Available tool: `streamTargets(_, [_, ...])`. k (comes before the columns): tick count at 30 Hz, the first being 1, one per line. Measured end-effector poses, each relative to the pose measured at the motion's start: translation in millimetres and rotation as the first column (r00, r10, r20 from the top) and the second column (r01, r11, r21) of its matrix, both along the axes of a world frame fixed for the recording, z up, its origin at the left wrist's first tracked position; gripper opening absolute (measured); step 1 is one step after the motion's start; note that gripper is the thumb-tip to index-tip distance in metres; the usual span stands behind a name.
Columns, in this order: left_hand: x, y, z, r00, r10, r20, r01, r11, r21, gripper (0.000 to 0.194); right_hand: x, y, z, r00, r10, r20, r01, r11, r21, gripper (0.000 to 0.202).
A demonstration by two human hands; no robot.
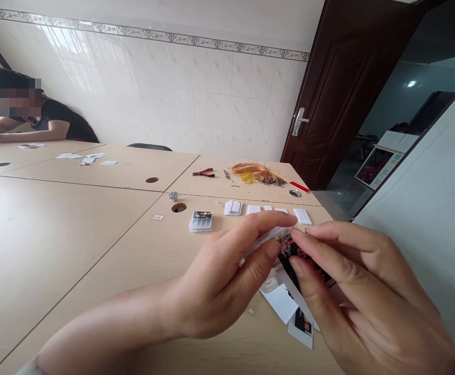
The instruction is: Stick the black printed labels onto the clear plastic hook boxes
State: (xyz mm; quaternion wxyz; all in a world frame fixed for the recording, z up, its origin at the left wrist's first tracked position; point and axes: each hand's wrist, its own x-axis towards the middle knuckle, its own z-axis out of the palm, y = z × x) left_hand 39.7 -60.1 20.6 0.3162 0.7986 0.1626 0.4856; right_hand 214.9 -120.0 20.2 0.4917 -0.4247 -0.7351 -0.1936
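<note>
Both hands closest to cam, over the table's near R part, fingertips almost meeting. L hand [227,281] pinches a clear plastic case [264,240] btwn thumb & fingers; R hand [383,291] grips a black printed card [285,254] btwn thumb & forefinger. Card sits btwn the two hands, just R of L thumb tip, running back under R fingers; can't tell if any of it is inside the case. Rest, L to R: at table's far L edge, a person in dark top [69,119], forearms on it; nr them some white slips [69,155]. Chair back [149,147] shows past far edge. Mid-table: red-bordered label [158,217], shiny knob [173,196] beside a round hole [179,208], then clear box [201,221] w/ dark printed top. Pliers [204,172] lie toward far edge, red/black handles pointing R. Stack of white cards [234,208] next, w/ more white pieces [253,209] in a row toward R edge. Beneath the hands, white sheets [280,303] & a dark-printed slip [303,323], partly hidden. Nr far R corner: copper wire bundle [251,169] w/ yellow bits, red-ended strip [300,186] by R edge, small silver dish [295,193] just below it. Beyond R edge, dark door [329,78], open.
</note>
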Motion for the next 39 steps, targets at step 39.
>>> streamTargets(39, [-1.2,1.8,2.0,0.999,0.020,-0.036,-0.018,0.999,0.047,0.027,4.0,3.6,5.0,0.991,0.097,-0.092,-0.109,0.986,-0.130,0.023])
